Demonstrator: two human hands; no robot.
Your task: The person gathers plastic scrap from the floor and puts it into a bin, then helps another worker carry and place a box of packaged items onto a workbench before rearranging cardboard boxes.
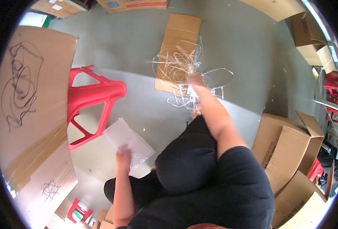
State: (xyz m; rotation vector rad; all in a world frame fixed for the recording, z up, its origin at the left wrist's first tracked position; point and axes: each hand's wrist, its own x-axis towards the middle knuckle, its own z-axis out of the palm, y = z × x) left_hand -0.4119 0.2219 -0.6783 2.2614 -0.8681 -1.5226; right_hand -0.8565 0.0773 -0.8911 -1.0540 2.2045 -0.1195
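My left hand is closed on the near edge of a sheet of clear bubble wrap, held low in front of my left side. My right arm reaches forward, with my right hand closed around a tangle of thin, clear-white plastic strapping. Motion blurs this hand and the loops around it. Behind the tangle, a flat brown cardboard sheet lies on the floor, and loose loops spread past its right edge. Some strapping hangs close to my foot.
A red plastic stool stands at the left, beside a large scribbled cardboard box. Open cardboard boxes stand at the right. More cartons line the far edge of the grey floor.
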